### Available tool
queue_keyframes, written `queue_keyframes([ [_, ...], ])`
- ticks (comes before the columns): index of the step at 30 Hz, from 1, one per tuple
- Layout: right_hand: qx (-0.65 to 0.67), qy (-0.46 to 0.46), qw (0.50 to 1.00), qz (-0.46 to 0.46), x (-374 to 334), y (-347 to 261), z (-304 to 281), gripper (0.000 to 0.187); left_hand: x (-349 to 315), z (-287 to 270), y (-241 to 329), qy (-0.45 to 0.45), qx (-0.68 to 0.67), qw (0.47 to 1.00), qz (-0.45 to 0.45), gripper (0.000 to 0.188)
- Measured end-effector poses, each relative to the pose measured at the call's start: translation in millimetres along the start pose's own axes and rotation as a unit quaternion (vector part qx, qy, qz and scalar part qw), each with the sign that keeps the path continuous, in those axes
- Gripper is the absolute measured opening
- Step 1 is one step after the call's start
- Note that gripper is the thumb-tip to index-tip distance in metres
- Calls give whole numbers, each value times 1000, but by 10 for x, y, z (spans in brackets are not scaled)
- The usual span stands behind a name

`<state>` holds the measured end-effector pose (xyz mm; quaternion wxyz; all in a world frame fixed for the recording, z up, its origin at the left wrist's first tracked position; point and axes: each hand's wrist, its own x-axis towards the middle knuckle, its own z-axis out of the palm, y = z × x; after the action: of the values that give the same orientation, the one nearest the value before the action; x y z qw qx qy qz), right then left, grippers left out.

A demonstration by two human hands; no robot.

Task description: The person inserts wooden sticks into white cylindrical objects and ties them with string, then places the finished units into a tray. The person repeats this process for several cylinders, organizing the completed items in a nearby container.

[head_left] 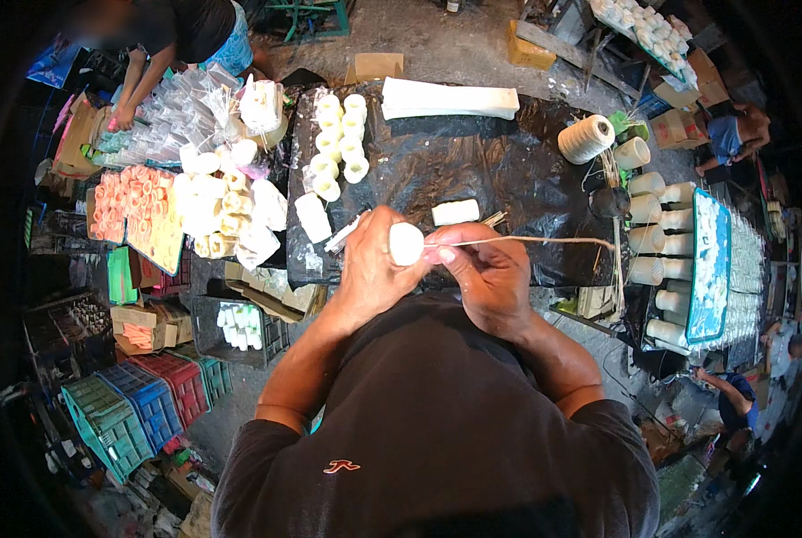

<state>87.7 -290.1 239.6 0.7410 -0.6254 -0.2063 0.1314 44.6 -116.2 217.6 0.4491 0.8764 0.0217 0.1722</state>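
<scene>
A worker's left hand (pixel 370 258) closes around a white candle (pixel 407 244) above the near edge of a black-sheeted table (pixel 473 161); the right hand (pixel 492 285), just beside it, pinches a pale, wick-like cord (pixel 549 239) that runs toward the table's right side; whether cord enters candle is unclear; a steady left grip, taut cord and close pinch would likely serve best.

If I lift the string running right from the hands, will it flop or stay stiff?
The string probably bends easily, being so thin and slightly curved beyond the right hand. It may hold some shape, as that stretch runs nearly straight.
</scene>
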Motion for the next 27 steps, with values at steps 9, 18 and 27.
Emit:
queue_keyframes([
  [9,-45,-5,997,-60,-31,23,-36,8,19,-64,-49,-20,-109,989,94,20],
  [18,-165,-30,978,-122,-51,-12,-37,11,23,-21,-6,0,-52,993,108,22],
  [27,-224,-32,958,-176,-84,40,0,14,-6,-38,8,-5,20,990,139,24],
])
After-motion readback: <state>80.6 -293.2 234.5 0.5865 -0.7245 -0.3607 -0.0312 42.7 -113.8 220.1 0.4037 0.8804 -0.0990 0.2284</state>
